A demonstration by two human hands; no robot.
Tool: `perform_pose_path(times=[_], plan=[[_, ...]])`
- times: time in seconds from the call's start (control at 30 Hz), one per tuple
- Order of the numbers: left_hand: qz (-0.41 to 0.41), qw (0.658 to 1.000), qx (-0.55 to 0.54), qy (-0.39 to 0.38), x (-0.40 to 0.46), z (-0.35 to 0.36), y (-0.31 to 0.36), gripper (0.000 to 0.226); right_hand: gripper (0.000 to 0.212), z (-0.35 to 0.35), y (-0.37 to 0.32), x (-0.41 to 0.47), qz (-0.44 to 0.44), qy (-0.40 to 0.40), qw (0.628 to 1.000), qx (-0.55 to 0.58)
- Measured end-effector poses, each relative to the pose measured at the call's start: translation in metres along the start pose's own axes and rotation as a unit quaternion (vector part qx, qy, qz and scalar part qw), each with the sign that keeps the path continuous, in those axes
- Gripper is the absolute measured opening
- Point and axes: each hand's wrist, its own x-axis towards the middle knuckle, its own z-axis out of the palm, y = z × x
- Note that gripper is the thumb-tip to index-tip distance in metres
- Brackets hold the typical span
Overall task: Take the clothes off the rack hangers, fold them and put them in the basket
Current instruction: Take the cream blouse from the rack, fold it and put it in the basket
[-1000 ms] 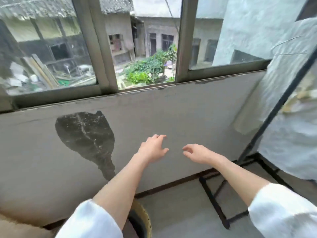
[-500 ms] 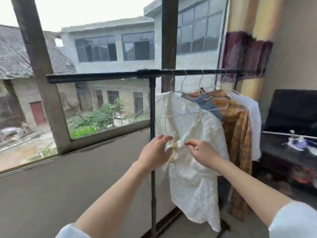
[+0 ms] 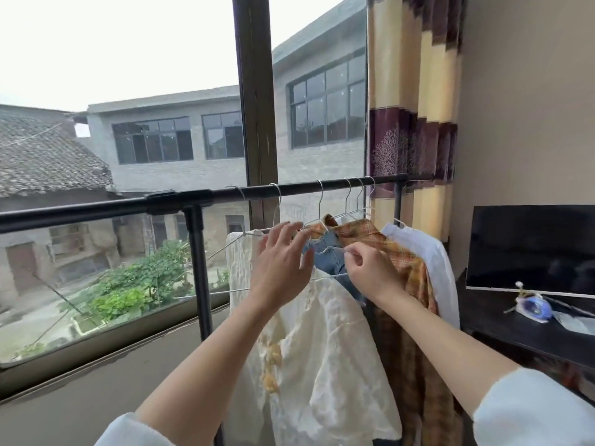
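Op: Cream blouse (image 3: 325,342) hangs at the front of the row on the black rack rail (image 3: 96,210), on a wire hanger (image 3: 244,235), just right of the rack's upright post (image 3: 201,278). Pale yellow knot buttons run down its front.

Obs: Hands?

Op: I see my left hand (image 3: 280,265) raised against the blouse's collar area, fingers spread and straight, gripping nothing. My right hand (image 3: 370,275) pinches a thin wire at the blouse's right shoulder between thumb and forefinger; I think it is the hanger's wire, but the strand is fine and several hangers overlap there, so I cannot say which.

Obs: Behind it?

Op: Blue denim piece (image 3: 328,249) directly behind the blouse, then an orange plaid shirt (image 3: 409,275), then a white shirt (image 3: 441,268), all on wire hangers, packed touching one another toward the rail's right end.

Obs: Surroundings?

Op: Window frame (image 3: 257,101) behind the rail, grey buildings and green plants outside. Striped yellow and maroon curtain (image 3: 412,123) at right. Dark table (image 3: 521,336) at far right with a small blue and white object (image 3: 531,304) on it, and a dark screen (image 3: 531,249) behind that.
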Motion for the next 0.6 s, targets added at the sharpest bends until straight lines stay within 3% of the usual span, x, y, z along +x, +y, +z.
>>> perform_pose_path(times=[0.03, 0.1, 0.17, 0.23, 0.33, 0.37, 0.47, 0.6], plan=[[0.015, 1.0, 0.004, 0.015, 0.002, 0.003, -0.004, 0.044, 0.016, -0.001, -0.003, 0.0, -0.028, -0.007, 0.998, 0.059], [0.005, 1.0, -0.016, 0.026, 0.006, 0.006, -0.009, 0.049, 0.026, -0.004, -0.009, 0.0, -0.045, -0.056, 0.976, 0.206], [-0.004, 0.999, -0.043, 0.02, 0.008, 0.004, -0.013, 0.051, 0.042, -0.008, -0.008, 0.0, 0.006, -0.167, 0.928, 0.333], [0.003, 0.999, -0.038, -0.011, 0.008, -0.001, -0.018, 0.048, 0.047, -0.006, -0.003, 0.004, 0.054, -0.23, 0.899, 0.37], [-0.003, 0.994, -0.045, -0.096, 0.002, -0.008, -0.028, 0.048, 0.027, 0.011, 0.003, 0.013, 0.01, -0.177, 0.961, 0.214], [-0.006, 0.992, -0.032, -0.123, 0.001, -0.012, -0.03, 0.048, 0.03, 0.015, 0.003, 0.015, -0.022, -0.174, 0.974, 0.143], [-0.033, 0.967, 0.073, -0.243, -0.006, -0.029, -0.027, 0.046, 0.056, 0.02, 0.0, 0.015, -0.046, -0.231, 0.971, 0.045], [-0.086, 0.908, 0.249, -0.326, -0.013, -0.035, -0.022, 0.036, 0.045, 0.02, -0.003, 0.011, -0.13, -0.249, 0.959, -0.023]])
